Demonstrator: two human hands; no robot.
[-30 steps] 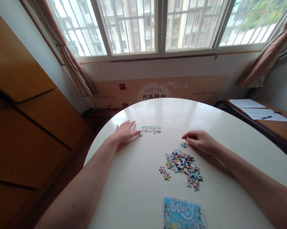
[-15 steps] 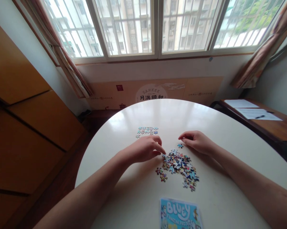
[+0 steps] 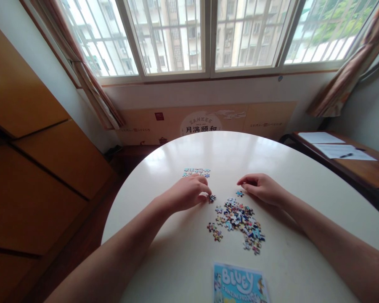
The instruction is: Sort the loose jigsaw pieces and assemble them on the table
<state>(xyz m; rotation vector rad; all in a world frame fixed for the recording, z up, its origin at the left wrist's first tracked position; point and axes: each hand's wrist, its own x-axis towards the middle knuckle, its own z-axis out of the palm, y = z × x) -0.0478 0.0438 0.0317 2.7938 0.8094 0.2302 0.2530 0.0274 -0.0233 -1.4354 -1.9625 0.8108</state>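
Observation:
My left hand [image 3: 191, 192] is on the left of the loose pile, its thumb and index finger closed at the edge of a small dark puzzle piece [image 3: 212, 198], a little apart from the pile. My right hand [image 3: 262, 189] rests on the table with curled fingers, thumb and index tips close together; whether something is between them cannot be made out. Just below those fingertips lies a blue puzzle piece [image 3: 239, 193]. The heap of mixed puzzle pieces [image 3: 239, 216] spreads between and below the hands. Beyond my left hand, pieces in rows [image 3: 197, 170] are partly covered by it.
A blue Bluey picture card [image 3: 239, 284] lies at the near side of the round white table [image 3: 164, 269]. A few puzzle pieces [image 3: 215, 231] sit left of the heap. A brown side table [image 3: 378, 168] with papers [image 3: 340, 151] stands at the right.
My left hand has drawn back up and left from the pile's edge, and a dark piece now lies by its fingertips, apart from the pile. My right hand has stayed nearly still.

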